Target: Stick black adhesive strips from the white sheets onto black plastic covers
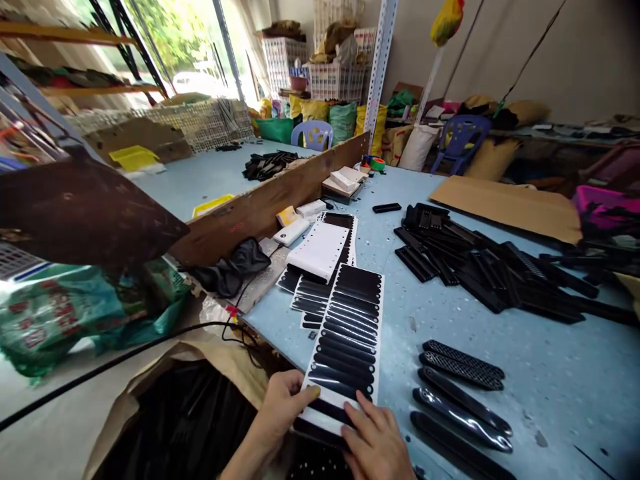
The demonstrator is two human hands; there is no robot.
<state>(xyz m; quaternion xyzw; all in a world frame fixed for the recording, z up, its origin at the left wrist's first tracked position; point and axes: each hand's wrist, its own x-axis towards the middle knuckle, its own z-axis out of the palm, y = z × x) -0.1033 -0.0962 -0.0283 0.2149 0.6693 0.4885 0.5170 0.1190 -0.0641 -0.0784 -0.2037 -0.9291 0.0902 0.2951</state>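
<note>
A white backing sheet with several black oblong stickers (350, 333) lies along the near edge of the pale blue table (550, 373). My left hand (283, 410) holds the sheet's near left corner, thumb on top. My right hand (375, 443) rests with its fingertips on the sheet's lowest stickers. To the right lie several long black plastic strips (463, 393), two with a perforated face, the others glossy. More sticker sheets (320, 267) are stacked just beyond.
A big heap of black plastic strips (490, 267) covers the table's right middle, and flat cardboard (505, 200) lies behind it. A wooden divider board (270, 200) runs along the left. A brown paper-lined box of black parts (185, 420) sits below my left arm.
</note>
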